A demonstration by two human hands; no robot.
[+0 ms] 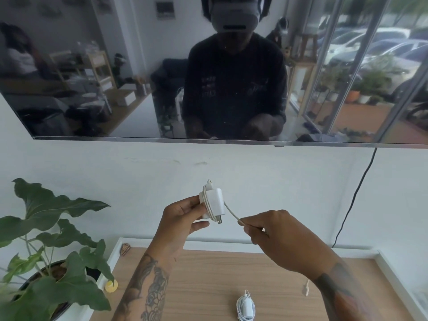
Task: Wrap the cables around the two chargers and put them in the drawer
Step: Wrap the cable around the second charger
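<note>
My left hand (183,216) grips a white charger (214,201) held up in front of the wall, prongs pointing down and several turns of its white cable around the body. My right hand (268,230) pinches the loose stretch of that cable (231,213) just right of the charger. The cable's free end (307,288) dangles below my right wrist. A second white charger (246,305) with its cable wound around it lies on the wooden surface (208,286) near the bottom edge. No drawer is in view.
A potted plant (53,251) with large green leaves stands at the left beside the wooden top. A small yellow object (111,285) sits near the pot. A wall-mounted screen (208,66) hangs above, and a black cord (354,195) runs down the wall at right.
</note>
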